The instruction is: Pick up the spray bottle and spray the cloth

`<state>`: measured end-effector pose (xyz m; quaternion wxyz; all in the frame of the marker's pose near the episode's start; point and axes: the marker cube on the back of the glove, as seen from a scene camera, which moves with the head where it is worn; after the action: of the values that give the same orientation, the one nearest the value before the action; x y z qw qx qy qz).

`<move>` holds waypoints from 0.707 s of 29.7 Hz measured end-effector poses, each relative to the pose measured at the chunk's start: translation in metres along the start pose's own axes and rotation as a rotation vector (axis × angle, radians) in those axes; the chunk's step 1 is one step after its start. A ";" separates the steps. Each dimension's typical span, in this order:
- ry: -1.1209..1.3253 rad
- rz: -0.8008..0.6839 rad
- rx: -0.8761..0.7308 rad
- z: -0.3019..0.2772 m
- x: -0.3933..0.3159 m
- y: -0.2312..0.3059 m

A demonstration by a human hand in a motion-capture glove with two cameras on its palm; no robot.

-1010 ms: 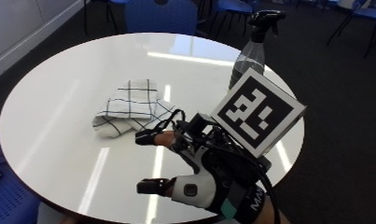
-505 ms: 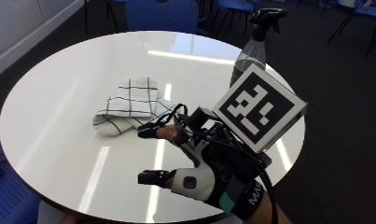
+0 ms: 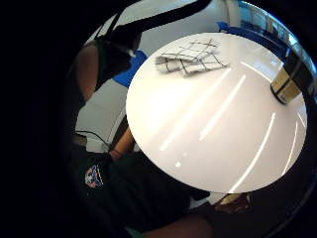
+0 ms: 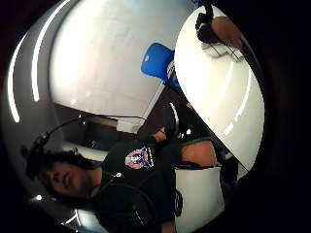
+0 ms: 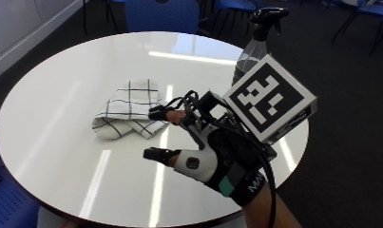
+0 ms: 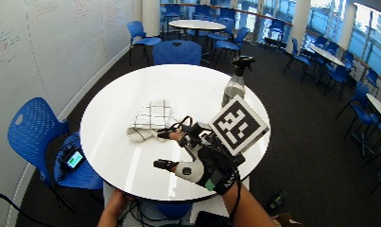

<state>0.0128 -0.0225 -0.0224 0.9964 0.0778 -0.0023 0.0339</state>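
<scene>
Outside view: gloved right hand [image 5: 200, 156] hovered above the round white table [image 5: 64, 90], fingers spread and holding nothing; the checked cloth [image 5: 129, 109] lay folded near its fingertips, and the spray bottle [image 5: 257, 45] stood upright at the far table edge, well apart from the hand and untouched. Wide outside view: same layout, right hand [image 6: 199, 165] between the near rim and the spray bottle [image 6: 235, 80], cloth [image 6: 149, 120] beside. Palm views: cloth [image 3: 190, 55] and the bottle's base [image 3: 287, 82] apart on the table; the reach would best carry past the cloth and close round the bottle's neck, index finger free for the trigger.
</scene>
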 end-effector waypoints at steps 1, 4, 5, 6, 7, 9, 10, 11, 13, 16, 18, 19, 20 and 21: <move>0.001 0.002 0.018 -0.003 0.001 -0.002; -0.010 0.017 0.077 -0.011 0.006 -0.008; -0.019 0.024 0.098 -0.015 0.008 -0.010; -0.031 0.031 0.119 -0.018 0.010 -0.013; -0.043 0.037 0.143 -0.021 0.012 -0.015; -0.066 0.049 0.200 -0.029 0.016 -0.020; -0.072 0.057 0.231 -0.033 0.019 -0.022; -0.075 0.066 0.261 -0.037 0.021 -0.025; -0.071 0.086 0.314 -0.046 0.025 -0.029; -0.063 0.118 0.373 -0.058 0.033 -0.033; -0.066 0.136 0.404 -0.066 0.039 -0.036; -0.067 0.146 0.419 -0.069 0.042 -0.038; -0.066 0.156 0.436 -0.072 0.045 -0.039; -0.064 0.168 0.453 -0.076 0.048 -0.040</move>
<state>0.0636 -0.0472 -0.1029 0.9466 0.3000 -0.0327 0.1137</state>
